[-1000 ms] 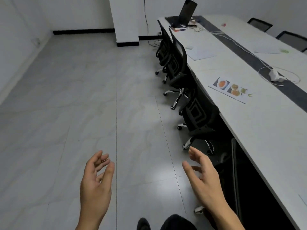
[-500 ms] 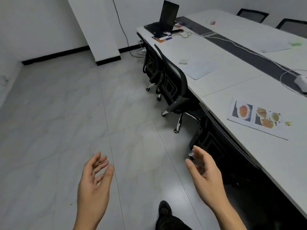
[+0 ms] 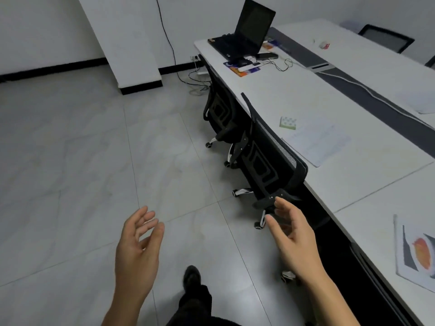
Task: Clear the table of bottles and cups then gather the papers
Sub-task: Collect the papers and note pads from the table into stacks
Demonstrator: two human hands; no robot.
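Left hand, right hand: fingers loosely spread, holding nothing, over grey tiled floor. White printed paper sheet lies flat on long white table, well apart from right fingers, beyond black mesh office chair.

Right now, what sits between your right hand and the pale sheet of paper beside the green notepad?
In the head view, a black mesh office chair, drawn up to the table, stands between the right hand and the pale sheet.

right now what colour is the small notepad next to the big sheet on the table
Pale green with white dots, as far as the head view shows: the small notepad beside the big sheet.
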